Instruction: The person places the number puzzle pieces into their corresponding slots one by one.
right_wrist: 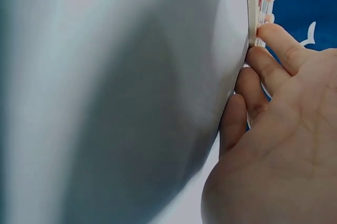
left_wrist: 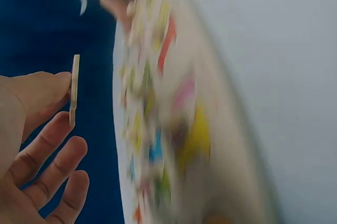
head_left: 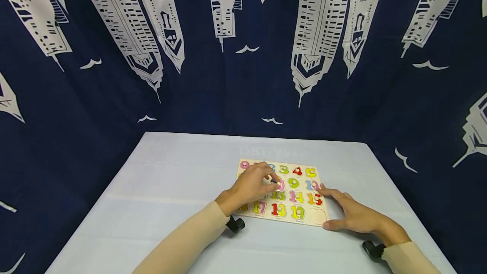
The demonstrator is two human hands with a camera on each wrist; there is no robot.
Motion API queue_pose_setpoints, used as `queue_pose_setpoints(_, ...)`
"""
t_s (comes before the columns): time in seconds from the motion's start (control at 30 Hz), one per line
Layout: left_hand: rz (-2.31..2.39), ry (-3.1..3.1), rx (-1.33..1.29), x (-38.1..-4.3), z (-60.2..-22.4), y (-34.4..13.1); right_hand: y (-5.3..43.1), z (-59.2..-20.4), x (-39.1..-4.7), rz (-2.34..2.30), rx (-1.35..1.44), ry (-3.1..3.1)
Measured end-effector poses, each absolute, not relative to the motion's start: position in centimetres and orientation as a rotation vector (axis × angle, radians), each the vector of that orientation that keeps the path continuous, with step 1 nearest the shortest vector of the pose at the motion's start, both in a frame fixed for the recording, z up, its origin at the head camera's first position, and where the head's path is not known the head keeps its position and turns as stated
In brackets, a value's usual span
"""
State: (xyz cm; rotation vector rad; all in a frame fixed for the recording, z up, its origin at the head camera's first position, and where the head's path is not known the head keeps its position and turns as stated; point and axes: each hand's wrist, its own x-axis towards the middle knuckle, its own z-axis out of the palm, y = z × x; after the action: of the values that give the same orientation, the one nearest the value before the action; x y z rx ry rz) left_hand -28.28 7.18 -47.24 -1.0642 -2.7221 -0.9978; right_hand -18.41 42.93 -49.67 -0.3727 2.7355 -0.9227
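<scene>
A wooden number puzzle board (head_left: 269, 211) with colourful numerals lies on the table. My left hand (head_left: 253, 185) is over its left-middle part, pinching a thin wooden puzzle piece (left_wrist: 75, 89) between thumb and fingers. The left wrist view shows that piece edge-on, apart from the board, so its numeral cannot be read. The other fingers of that hand curve loosely. At the board's right edge, my right hand (head_left: 355, 212) has its fingers spread, fingertips by the upper part of the edge and thumb at the lower corner. A bare outlined recess (head_left: 318, 215) shows in the bottom right corner.
The board lies on a white table (head_left: 160, 181). Behind and around the table hangs a dark blue cloth (head_left: 228, 88) printed with white buildings. Dark wrist cameras sit on the left wrist (head_left: 236, 225) and right wrist (head_left: 373, 249).
</scene>
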Motion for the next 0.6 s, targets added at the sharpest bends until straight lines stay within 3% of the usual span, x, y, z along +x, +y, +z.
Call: queue_pose_setpoints(0.6,-0.738,-2.705,-1.368,-23.2,-50.3,17.5,43.6,-49.9,-18.4,-0.931,-0.416,2.734)
